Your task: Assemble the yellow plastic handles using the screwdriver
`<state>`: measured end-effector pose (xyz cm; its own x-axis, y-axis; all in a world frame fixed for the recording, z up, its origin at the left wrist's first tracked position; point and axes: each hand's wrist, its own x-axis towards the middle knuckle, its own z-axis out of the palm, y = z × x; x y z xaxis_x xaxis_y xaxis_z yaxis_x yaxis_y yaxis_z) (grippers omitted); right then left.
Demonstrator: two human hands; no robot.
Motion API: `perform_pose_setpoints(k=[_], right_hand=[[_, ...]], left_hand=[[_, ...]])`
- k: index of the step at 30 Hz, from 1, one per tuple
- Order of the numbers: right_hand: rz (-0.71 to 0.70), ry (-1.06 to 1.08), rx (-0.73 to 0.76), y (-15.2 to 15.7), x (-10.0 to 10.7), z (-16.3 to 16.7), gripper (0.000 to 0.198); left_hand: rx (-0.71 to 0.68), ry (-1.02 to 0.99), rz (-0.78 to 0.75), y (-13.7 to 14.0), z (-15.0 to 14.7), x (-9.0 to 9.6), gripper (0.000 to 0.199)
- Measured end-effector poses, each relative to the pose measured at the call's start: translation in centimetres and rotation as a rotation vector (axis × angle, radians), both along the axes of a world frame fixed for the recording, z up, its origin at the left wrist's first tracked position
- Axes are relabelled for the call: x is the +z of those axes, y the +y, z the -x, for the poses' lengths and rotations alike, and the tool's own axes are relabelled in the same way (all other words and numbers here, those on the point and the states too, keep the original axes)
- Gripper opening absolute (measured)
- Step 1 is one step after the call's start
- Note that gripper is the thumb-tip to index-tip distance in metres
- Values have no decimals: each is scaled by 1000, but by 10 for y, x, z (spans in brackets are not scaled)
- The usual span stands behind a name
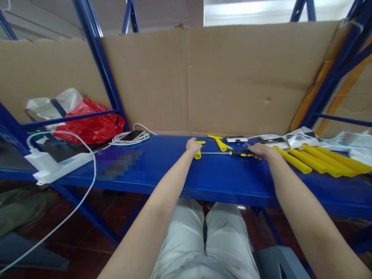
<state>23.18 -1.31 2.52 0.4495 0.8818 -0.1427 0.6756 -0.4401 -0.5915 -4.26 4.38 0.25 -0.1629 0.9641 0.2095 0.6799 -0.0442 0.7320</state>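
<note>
My left hand [193,145] is closed around a yellow plastic piece [198,155], whose ends stick out past the fingers. Just right of it a screwdriver [241,153] with a black and yellow handle lies flat, its shaft pointing left. At the handle's far end is my right hand [261,150], fingers bent together low over the shelf; anything in them is too small to make out. Between the hands and further back lies a yellow Y-shaped plastic piece [220,143]. Beside that is a small black and white packet [236,139].
Several yellow tubes [321,161] lie at the right with clear plastic packets [302,139] behind. On the left are a white power strip [66,164], a coiled white cable [128,138] and a red bag [90,122]. Cardboard [226,77] walls the back of the blue shelf [162,166].
</note>
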Motion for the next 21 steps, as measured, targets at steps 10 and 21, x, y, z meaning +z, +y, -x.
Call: perform_pose_setpoints(k=[10,21], right_hand=[[-84,-320,43,14,0,-10,27],[-145,-523,148,80,13,-8,35]], left_hand=[[-198,-17,129,5,10,21,63],[-45,-116,-151,4,38,8,45]])
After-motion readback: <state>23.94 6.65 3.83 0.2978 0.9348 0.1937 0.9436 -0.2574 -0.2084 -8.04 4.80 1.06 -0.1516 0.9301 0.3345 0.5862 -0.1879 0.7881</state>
